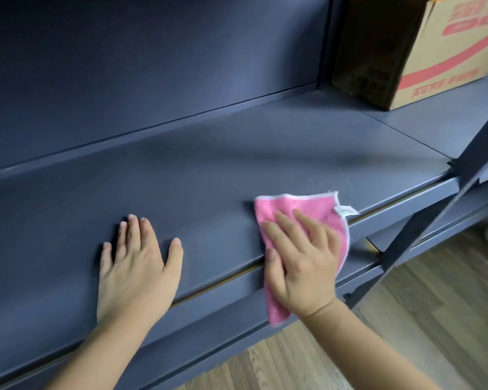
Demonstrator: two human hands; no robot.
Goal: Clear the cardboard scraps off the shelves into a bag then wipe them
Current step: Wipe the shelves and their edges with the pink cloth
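Two bare forearms reach from the near edge over wood-plank floor (406, 319) to a dark blue-grey metal shelf (209, 170), with a printed cardboard box (423, 52) standing at its far right end. Left hand (137, 266) lies flat on the shelf, fingers (133, 229) spread wide and holding nothing; right hand (302, 260) presses flat, fingers loosely extended, on a cloth (316, 209) at the shelf's front edge. Pink with a white hem and small tag, the cloth is rumpled, one corner hanging over the front lip.

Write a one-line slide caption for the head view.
Right hand presses a pink cloth on the grey shelf front edge; left hand rests flat beside it.
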